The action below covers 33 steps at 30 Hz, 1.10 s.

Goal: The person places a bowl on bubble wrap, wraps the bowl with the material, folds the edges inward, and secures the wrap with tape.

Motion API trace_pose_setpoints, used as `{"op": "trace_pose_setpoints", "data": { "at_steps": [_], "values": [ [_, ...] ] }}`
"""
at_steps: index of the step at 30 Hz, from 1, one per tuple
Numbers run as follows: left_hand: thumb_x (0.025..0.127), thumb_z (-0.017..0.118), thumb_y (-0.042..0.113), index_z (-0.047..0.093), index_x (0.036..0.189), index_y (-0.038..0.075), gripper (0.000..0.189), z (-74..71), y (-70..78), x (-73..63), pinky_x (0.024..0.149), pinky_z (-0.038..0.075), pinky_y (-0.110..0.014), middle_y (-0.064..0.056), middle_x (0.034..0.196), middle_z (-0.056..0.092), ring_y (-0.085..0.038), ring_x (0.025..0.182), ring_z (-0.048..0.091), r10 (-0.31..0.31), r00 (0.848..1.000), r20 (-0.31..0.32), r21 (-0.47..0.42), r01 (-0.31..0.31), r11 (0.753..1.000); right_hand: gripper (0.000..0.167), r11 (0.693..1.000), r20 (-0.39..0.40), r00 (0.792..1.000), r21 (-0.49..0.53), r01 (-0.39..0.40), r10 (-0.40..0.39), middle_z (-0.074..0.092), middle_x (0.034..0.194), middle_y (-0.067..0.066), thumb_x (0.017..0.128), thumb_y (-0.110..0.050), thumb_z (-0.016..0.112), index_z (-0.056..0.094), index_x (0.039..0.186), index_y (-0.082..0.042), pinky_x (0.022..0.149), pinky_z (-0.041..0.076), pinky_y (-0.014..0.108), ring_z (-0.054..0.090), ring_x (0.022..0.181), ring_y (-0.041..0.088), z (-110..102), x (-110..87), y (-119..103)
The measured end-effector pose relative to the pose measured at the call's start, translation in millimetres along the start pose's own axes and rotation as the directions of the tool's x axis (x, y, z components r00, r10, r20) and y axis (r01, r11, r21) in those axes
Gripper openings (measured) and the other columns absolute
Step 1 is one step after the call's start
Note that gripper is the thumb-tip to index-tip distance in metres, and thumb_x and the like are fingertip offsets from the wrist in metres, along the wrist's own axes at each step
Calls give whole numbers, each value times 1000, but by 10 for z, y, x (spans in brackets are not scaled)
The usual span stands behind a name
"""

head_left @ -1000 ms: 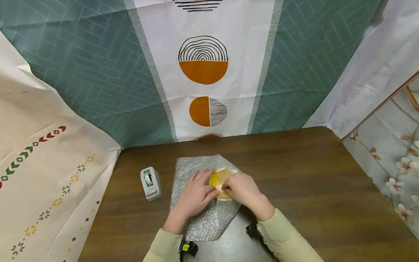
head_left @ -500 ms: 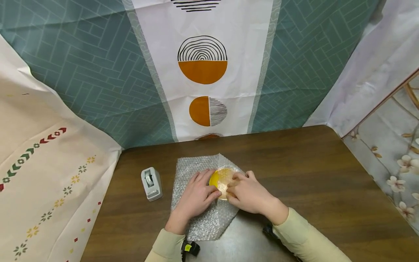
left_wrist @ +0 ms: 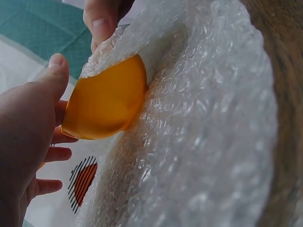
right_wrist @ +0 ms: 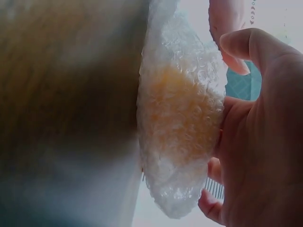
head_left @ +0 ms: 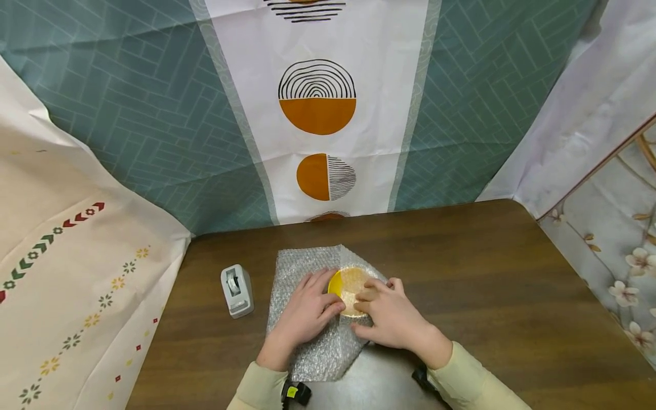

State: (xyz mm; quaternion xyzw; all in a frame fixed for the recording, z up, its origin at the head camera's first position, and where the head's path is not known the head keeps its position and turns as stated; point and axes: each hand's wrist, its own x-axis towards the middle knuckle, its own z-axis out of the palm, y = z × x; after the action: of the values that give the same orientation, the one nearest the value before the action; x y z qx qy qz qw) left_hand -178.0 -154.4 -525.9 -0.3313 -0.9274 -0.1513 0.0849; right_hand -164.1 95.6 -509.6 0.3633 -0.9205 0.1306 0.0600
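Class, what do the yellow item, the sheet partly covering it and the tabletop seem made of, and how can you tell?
Yellow item: perhaps plastic or glazed ceramic; its smooth, glossy sheen fits either.
Sheet: probably plastic bubble wrap, shiny, with raised bubbles.
Tabletop: satin brown wood or wood-look laminate, judging by streaky grain.

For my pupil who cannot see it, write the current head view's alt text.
A round yellow item lies on bubble wrap, partly under its folded flap; a left hand is at the item's uncovered edge, a right hand on the flap. Left of them, a tape dispenser sits on the table.
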Motion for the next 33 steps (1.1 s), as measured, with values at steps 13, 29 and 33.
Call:
{"op": "trace_pose_setpoints", "data": {
  "at_steps": [13, 29, 33],
  "values": [
    [111, 58, 40, 74, 133, 13, 38, -363, -268, -61, 115, 42, -61, -10, 153, 59, -35, 142, 53, -303, 950, -72, -257, 275, 926, 42, 1000, -17, 1000, 1, -17, 17, 77, 121, -2, 94, -53, 70, 85, 111, -18, 93, 34, 59, 56, 126, 25, -3, 18, -55],
    [106, 61, 36, 42, 151, -14, 69, -355, -918, 203, 105, 47, -66, -39, 148, 48, -55, 133, 52, -808, 573, 136, -269, 807, 526, 42, 1000, 8, 1000, 4, -28, 28, 77, 121, -3, 95, -53, 69, 84, 111, -18, 91, 33, 58, 55, 128, 24, -6, 4, -54],
    [105, 64, 39, 58, 131, -12, 57, -326, -955, 239, 90, 55, -57, -30, 121, 66, -46, 106, 66, -826, 546, 140, -263, 825, 501, 41, 1000, 1, 1000, 6, -22, 22, 78, 121, -3, 95, -53, 69, 84, 111, -19, 92, 33, 59, 55, 128, 25, 13, 6, -50]
  ]
}}
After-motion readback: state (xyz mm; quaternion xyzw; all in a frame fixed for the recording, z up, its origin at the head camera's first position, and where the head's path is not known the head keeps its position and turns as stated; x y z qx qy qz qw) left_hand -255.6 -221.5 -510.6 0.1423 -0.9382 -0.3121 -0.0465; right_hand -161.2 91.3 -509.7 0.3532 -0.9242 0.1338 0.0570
